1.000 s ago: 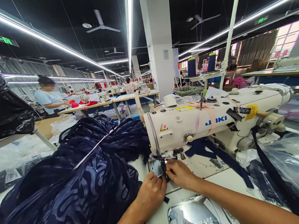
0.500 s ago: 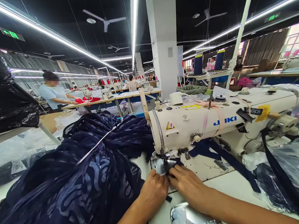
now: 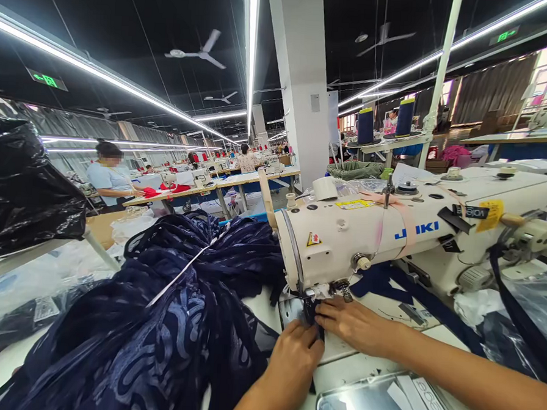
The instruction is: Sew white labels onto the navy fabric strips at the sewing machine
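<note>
A white sewing machine (image 3: 345,233) reaches in from the right, its needle area just beyond my hands. My left hand (image 3: 295,353) is closed, fingers bent onto a small dark fabric piece (image 3: 311,311) by the presser foot. Close on its right, my right hand (image 3: 347,322) has its fingers together at the same dark piece's right edge. Most of that piece is hidden by my fingers. A large heap of navy patterned sheer fabric (image 3: 171,322), crossed by a white tie (image 3: 188,265), lies left of the machine.
A metal tray (image 3: 368,406) with printed labels lies at the front right. Navy strips (image 3: 437,305) run behind my right forearm. A black plastic bag (image 3: 27,186) stands at the left. Two navy thread cones (image 3: 404,118) are behind the machine. A person in light blue (image 3: 110,175) works at a far table.
The camera view has shifted, so most things sit a little lower and further right. My right hand is flatter beside the presser foot, and my left hand stays close to it.
</note>
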The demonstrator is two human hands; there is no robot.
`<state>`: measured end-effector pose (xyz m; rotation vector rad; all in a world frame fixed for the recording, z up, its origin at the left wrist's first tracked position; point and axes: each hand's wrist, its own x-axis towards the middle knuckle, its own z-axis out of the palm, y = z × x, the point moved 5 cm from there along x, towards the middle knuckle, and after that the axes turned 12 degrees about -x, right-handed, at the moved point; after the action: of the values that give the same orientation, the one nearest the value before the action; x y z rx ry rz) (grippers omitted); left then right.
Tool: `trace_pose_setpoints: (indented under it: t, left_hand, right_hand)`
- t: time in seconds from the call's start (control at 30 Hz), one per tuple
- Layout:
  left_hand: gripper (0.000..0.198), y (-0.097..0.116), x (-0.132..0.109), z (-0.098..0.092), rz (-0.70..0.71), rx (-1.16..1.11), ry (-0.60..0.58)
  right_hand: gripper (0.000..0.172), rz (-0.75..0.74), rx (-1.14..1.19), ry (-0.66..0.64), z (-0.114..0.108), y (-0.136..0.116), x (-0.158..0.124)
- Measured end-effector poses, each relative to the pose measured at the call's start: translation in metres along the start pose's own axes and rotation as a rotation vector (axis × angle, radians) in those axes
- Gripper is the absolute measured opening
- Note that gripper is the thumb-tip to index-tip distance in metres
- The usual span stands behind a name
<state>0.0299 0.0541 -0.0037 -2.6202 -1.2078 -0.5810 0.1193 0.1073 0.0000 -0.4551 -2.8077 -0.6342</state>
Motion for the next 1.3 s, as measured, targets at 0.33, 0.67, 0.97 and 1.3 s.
trace_pose_setpoints:
  t: [0.33,0.67,0.97,1.3]
  left_hand:
    - [0.021,-0.003,0.008,0.012,0.003,0.114,0.174]
    - [0.022,-0.002,0.012,0.016,-0.048,0.166,0.180]
    - [0.016,-0.005,0.017,0.019,-0.116,0.209,0.218]
    - [0.017,-0.006,0.021,0.019,-0.124,0.231,0.204]
  right_hand:
    - [0.030,0.033,0.000,-0.008,0.003,0.009,0.002]
    - [0.036,0.038,0.056,-0.002,0.010,0.010,-0.001]
    - [0.037,0.052,0.063,0.054,0.008,0.013,0.002]
    - [0.039,0.082,0.091,0.060,0.010,0.017,0.003]
